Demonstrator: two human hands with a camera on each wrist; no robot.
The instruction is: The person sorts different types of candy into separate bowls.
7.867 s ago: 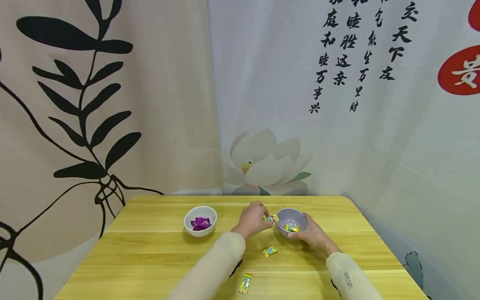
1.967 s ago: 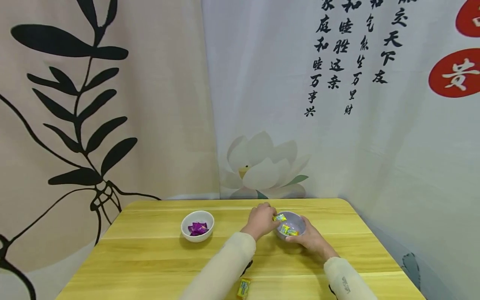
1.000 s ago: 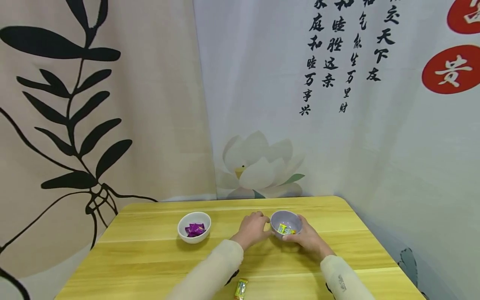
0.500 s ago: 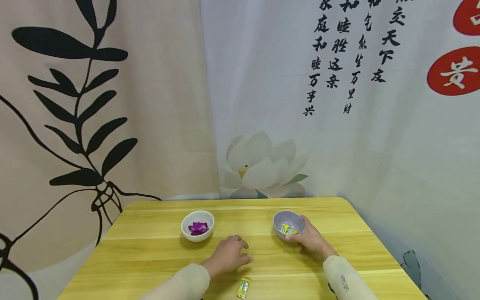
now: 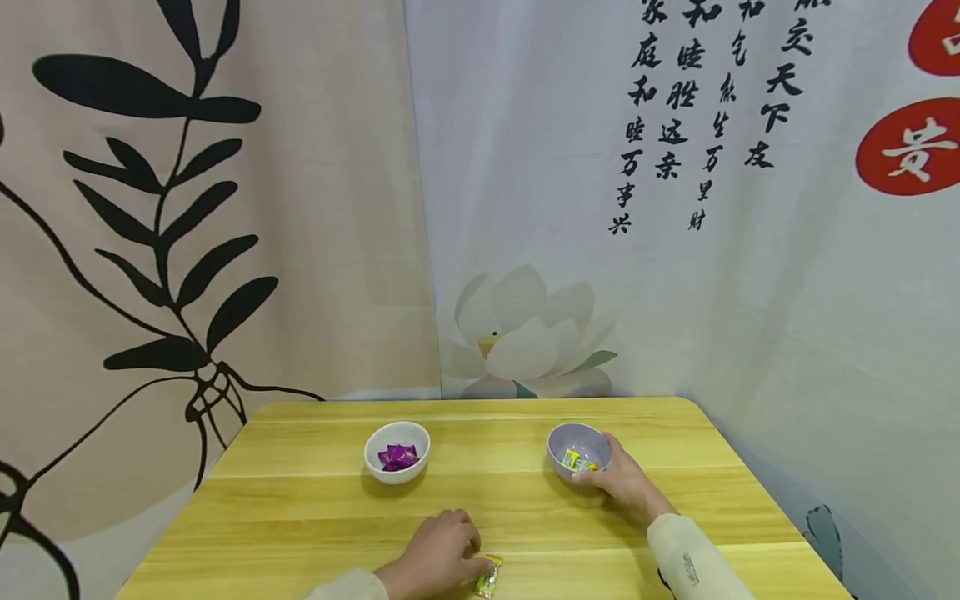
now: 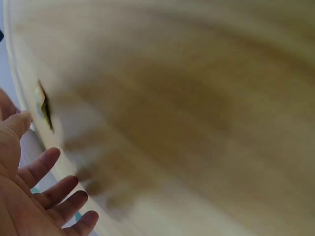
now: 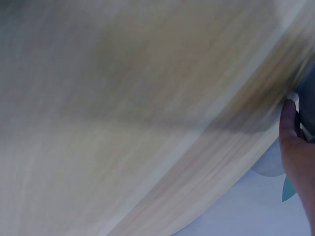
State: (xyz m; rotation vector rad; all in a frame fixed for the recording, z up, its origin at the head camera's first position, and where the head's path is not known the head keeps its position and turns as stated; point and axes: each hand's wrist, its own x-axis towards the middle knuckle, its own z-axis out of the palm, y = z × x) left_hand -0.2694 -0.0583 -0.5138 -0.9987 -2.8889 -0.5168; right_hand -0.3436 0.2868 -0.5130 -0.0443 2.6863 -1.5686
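Note:
A single yellow wrapped candy lies on the wooden table near its front edge. Right beside it is my left hand, thumb closest to the wrapper. In the left wrist view that hand has its fingers spread, and the candy lies just off the thumb tip. My right hand holds the lilac bowl by its right side, thumb at the front. Several yellow candies are inside this bowl. The right wrist view catches only part of the hand and the bowl's dark edge.
A white bowl with purple wrapped candies stands at the back left of the table. Behind the table hangs a printed cloth backdrop.
My left hand let a yellow candy go into the lilac bowl, then came back toward the front to the candy on the table. The right hand keeps its hold on the bowl.

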